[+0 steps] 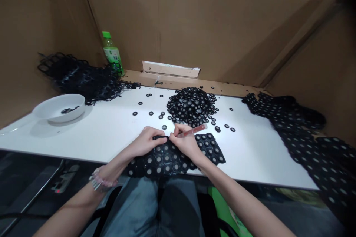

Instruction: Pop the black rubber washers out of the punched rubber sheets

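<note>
A black rubbery sheet with rows of pale round centres (pixel 167 159) lies at the table's front edge and partly overhangs it. My left hand (pixel 151 140) pinches the sheet's far edge between thumb and fingers. Close beside it, my right hand (pixel 185 139) grips a slim reddish-brown pen-like tool (pixel 196 130), which slants up to the right. The tool's tip is hidden by my fingers at the sheet's edge. Just beyond my hands is a heap of small black rings with pale centres (pixel 191 105).
Loose rings (pixel 151 113) lie scattered around the heap. At left are a white bowl (pixel 59 113) with black pieces in it, a tangle of black webbing (pixel 83 77) and a green bottle (pixel 112 53). More dotted black sheets (pixel 297 144) drape over the right side. Cardboard walls (pixel 208 26) enclose the table.
</note>
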A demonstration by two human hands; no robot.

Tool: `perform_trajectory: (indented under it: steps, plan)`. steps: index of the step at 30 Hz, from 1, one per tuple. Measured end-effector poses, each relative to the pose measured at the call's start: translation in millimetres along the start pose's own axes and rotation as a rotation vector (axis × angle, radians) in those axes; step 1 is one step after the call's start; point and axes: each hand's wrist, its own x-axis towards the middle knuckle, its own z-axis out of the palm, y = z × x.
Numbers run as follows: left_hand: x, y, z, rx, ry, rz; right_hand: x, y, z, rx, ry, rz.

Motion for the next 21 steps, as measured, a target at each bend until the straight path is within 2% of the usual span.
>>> perform_trajectory:
  steps: [3, 5, 10, 12, 17, 21]
  plan:
    - [-2, -2, 1.7, -0.078, 0.031, 0.000, 0, -1, 3, -0.082, -0.036, -0.037]
    - [-3, -1, 0.6, -0.107, 0.026, -0.004, 1, 0, 2, -0.059, -0.034, -0.016]
    - [0, 8, -8.1, -0.059, -0.096, 0.010, 6, 10, -10, 0.352, 0.097, 0.203]
    - [5, 12, -9.6, -0.012, -0.137, -0.008, 6, 13, -15, 0.406, 0.121, 0.223]
    - [20, 22, -4.5, 0.110, -0.200, -0.055, 1, 14, -19, 0.331, 0.095, 0.160]
    - [23, 23, 0.1, 0.109, -0.206, -0.002, -2, 10, -20, 0.197, 0.120, 0.133]
